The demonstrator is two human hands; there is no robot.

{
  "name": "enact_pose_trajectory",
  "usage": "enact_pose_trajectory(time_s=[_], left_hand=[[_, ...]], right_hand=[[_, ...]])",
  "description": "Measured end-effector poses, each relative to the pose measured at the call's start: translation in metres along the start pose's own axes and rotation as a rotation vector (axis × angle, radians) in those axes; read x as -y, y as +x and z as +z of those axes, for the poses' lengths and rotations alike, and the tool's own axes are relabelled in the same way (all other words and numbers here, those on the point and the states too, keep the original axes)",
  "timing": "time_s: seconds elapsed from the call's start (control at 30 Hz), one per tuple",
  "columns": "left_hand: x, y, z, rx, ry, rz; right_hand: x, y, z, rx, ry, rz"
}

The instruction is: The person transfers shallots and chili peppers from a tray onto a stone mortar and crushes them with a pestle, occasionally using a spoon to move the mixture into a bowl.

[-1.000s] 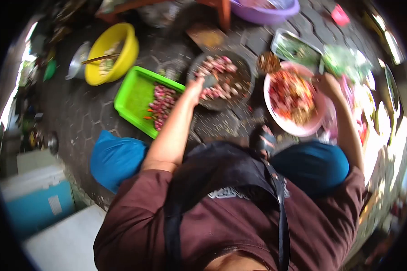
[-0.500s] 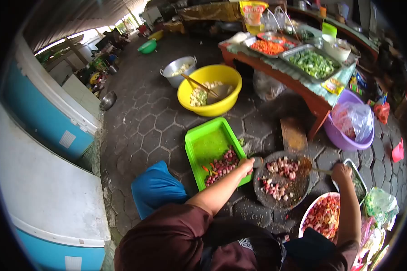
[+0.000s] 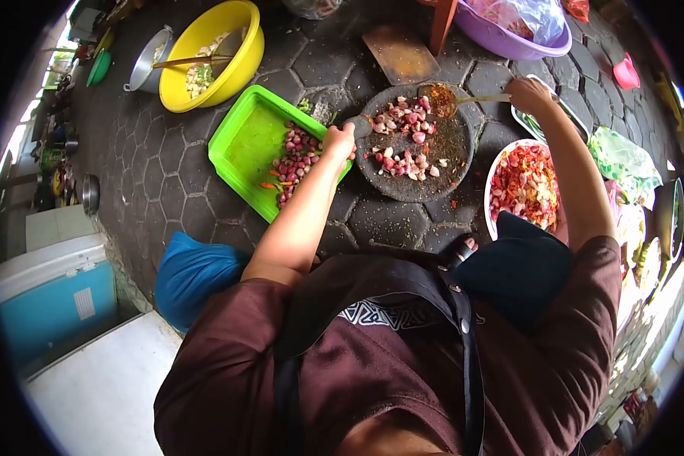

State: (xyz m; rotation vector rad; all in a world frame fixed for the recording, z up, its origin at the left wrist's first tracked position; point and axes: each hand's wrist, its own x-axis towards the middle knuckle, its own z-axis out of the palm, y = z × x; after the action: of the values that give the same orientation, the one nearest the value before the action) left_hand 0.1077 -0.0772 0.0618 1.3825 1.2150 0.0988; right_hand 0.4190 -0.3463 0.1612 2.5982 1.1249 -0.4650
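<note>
A round stone mortar (image 3: 452, 171) on the paving holds two heaps of shallots (image 3: 404, 166). My left hand (image 3: 339, 143) is closed around the end of a stone pestle (image 3: 359, 126) at the mortar's left rim. My right hand (image 3: 530, 97) grips the handle of a ladle (image 3: 442, 100), whose bowl carries reddish paste over the mortar's upper right edge. Left of the mortar, a green tray (image 3: 243, 144) contains whole red shallots (image 3: 295, 156) and a few orange chillies. A white-rimmed bowl of chopped red pieces (image 3: 526, 182) stands below my right forearm.
At the upper left are a yellow basin (image 3: 251, 57) and a metal pot (image 3: 140, 72). A wooden board (image 3: 395, 53) lies above the mortar, near a table leg (image 3: 442, 26) and a purple tub (image 3: 501, 42). Behind my right hand sits a metal tray (image 3: 574, 114).
The view has tilted downward, so the floor items appear higher and the table top is out of view. Both hands keep their holds, and the ladle's bowl remains by the mortar's edge.
</note>
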Motion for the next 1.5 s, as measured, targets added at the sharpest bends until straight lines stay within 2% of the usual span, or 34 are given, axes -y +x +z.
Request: enact_pose_trajectory(time_s=[0.13,0.3,0.43,0.67,0.87,0.97,1.03,1.07,1.13,1.17,1.2,1.27,1.33,1.37,1.5], left_hand=[[-0.005,-0.001,0.019,-0.010,0.048,-0.010],[-0.012,-0.007,0.039,0.103,0.016,-0.107],[-0.004,-0.013,0.044,0.166,-0.027,-0.203],[-0.012,-0.032,0.046,0.346,-0.043,-0.176],[-0.051,-0.065,0.035,0.419,-0.053,-0.099],[-0.063,-0.075,0.032,0.519,-0.081,-0.096],[-0.071,-0.094,0.040,0.602,-0.112,-0.082],[-0.074,-0.103,0.046,0.646,-0.127,-0.087],[-0.069,-0.109,0.068,0.689,-0.127,-0.109],[-0.066,-0.112,0.080,0.768,-0.156,-0.190],[-0.062,-0.115,0.093,0.841,-0.185,-0.270],[-0.055,-0.128,0.121,0.869,-0.174,-0.363],[-0.041,-0.138,0.153,0.927,-0.166,-0.368],[-0.035,-0.141,0.169,0.932,-0.166,-0.422],[-0.013,-0.148,0.217,1.004,-0.246,-0.625]], right_hand=[[0.023,-0.001,0.001,-0.009,-0.005,-0.056],[0.042,0.009,0.025,0.076,0.050,-0.092],[0.039,-0.024,0.038,0.056,0.190,-0.060],[0.024,-0.074,0.086,0.084,0.430,-0.038],[-0.001,-0.140,0.108,0.029,0.562,0.047],[-0.014,-0.182,0.117,0.009,0.642,0.108],[-0.031,-0.208,0.136,-0.064,0.698,0.118],[-0.043,-0.225,0.142,0.002,0.736,0.205],[-0.063,-0.264,0.152,-0.069,0.830,0.264],[-0.072,-0.289,0.154,-0.079,0.937,0.312],[-0.082,-0.309,0.166,-0.185,0.840,0.327],[-0.086,-0.345,0.188,-0.312,0.680,0.514],[-0.057,-0.376,0.165,-0.428,0.425,0.651],[-0.054,-0.382,0.185,-0.557,0.321,0.667],[-0.033,-0.396,0.212,-0.640,0.172,0.775]])
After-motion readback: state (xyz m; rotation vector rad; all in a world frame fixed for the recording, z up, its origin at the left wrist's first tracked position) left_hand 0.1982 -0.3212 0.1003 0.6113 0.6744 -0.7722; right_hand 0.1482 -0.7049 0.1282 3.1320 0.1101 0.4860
